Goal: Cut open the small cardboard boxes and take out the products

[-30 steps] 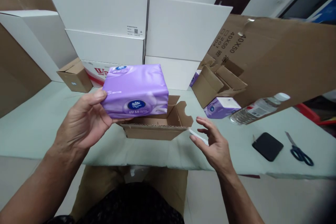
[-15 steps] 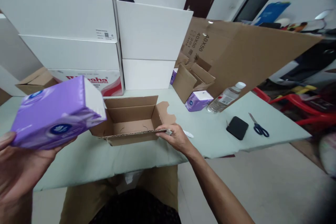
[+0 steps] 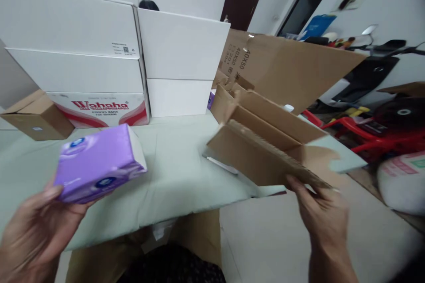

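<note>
A purple pack of tissues (image 3: pixel 96 163) rests in my left hand (image 3: pixel 43 221), thumb on its near end and fingers beneath it, held above the table on the left. My right hand (image 3: pixel 322 212) grips the near wall of an open cardboard box (image 3: pixel 252 150) at its right end. The box is tilted and lifted over the table's right side, its opening facing up, with its flaps standing out. It hides most of a water bottle, of which only the white cap (image 3: pixel 288 108) shows behind it.
White cartons (image 3: pixel 99 70) stand stacked along the back of the pale green table (image 3: pixel 175 154). A closed brown box (image 3: pixel 40 117) sits at the left. At the back right stands a large cardboard sheet (image 3: pixel 279 62). Red stools (image 3: pixel 372 130) are beyond the table's right end.
My right hand has lifted the cardboard box from the table's middle and swung it right, tilting it. The tissue pack stays in my left hand, slightly lower and further right in view.
</note>
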Action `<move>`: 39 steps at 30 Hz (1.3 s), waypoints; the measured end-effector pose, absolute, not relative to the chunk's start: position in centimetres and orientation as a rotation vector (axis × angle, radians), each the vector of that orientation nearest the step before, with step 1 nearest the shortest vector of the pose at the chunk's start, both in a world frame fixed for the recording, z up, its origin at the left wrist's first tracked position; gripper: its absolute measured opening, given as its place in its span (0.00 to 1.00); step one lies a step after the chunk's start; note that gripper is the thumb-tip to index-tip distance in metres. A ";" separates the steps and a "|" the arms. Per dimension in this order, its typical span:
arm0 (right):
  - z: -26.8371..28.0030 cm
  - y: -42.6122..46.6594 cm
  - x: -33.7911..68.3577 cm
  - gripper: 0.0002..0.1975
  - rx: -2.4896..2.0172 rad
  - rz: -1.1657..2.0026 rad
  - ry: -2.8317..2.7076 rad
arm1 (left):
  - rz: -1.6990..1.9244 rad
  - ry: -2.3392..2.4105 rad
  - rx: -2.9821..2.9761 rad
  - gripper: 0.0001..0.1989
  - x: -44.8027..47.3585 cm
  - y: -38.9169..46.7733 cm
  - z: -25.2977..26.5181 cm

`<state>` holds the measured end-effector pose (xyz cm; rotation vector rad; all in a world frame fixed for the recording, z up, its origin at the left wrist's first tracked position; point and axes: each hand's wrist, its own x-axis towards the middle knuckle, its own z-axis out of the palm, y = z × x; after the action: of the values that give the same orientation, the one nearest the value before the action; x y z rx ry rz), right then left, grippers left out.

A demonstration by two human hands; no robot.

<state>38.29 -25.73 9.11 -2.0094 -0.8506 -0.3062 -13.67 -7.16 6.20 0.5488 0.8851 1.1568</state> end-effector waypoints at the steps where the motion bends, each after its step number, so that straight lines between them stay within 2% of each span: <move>1: 8.7 -27.1 39.3 0.20 -2.056 -0.373 -0.772 | 1.139 0.888 0.580 0.36 -11.1 -7.0 7.0; 5: 6.4 -30.0 42.2 0.20 -2.248 -0.546 -0.592 | 1.033 0.914 0.681 0.30 -3.7 -8.1 8.6; 11: 3.7 -26.7 42.6 0.23 -2.441 -0.582 -0.658 | 0.950 0.881 0.688 0.35 -1.2 -9.6 7.7; 18: 5.1 -21.8 41.4 0.24 -2.657 -0.549 -0.771 | 0.960 0.900 0.663 0.39 -0.3 -9.5 7.7; 23: 5.0 -19.7 41.5 0.22 -2.573 -0.527 -0.878 | 0.914 0.902 0.654 0.39 0.5 -9.5 7.0; 29: 4.7 -16.1 42.2 0.22 -2.484 -0.418 -0.939 | 0.903 0.900 0.653 0.33 1.4 -9.5 6.3; 39: 6.1 -6.9 44.2 0.20 -2.443 -0.286 -1.034 | 0.907 0.913 0.592 0.30 2.1 -9.3 6.0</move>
<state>44.16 -6.93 6.14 -2.4435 -1.0336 -0.2856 2.07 -9.34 5.96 0.5924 0.9129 0.9073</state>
